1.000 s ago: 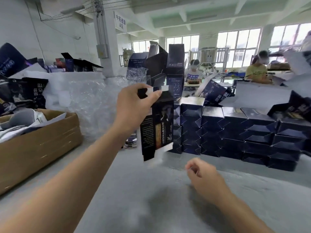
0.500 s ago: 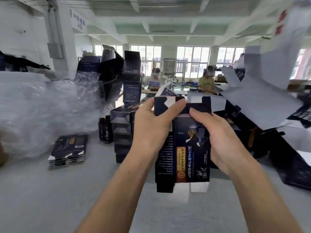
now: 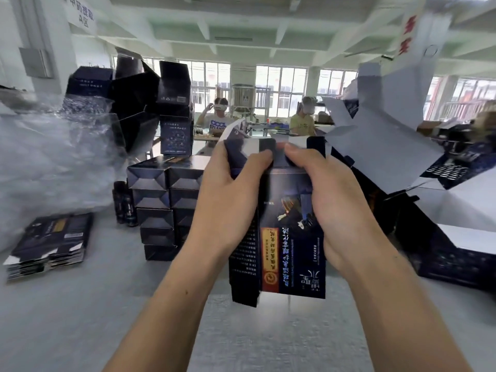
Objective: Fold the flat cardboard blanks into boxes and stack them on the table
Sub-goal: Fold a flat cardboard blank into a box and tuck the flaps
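Head view, left hand (image 3: 228,208) and right hand (image 3: 343,208) gripping dark box (image 3: 290,237), top flaps (image 3: 316,146) seemingly raised

Left hand (image 3: 228,205) and right hand (image 3: 338,210) cover the upper sides of the dark printed cardboard box blank (image 3: 290,237). Their fingers go behind it, unseen. Both forearms are cut by the bottom edge. Small print on the blank's side panel is unreadable. Stack of folded dark blue boxes (image 3: 158,205) is partly hidden behind the left hand. Clear plastic wrap (image 3: 53,162) is blurred and cut by the left edge. Pile of flat dark blanks (image 3: 51,242) is smeared, print illegible. White cardboard sheets (image 3: 389,135) run off the top edge.
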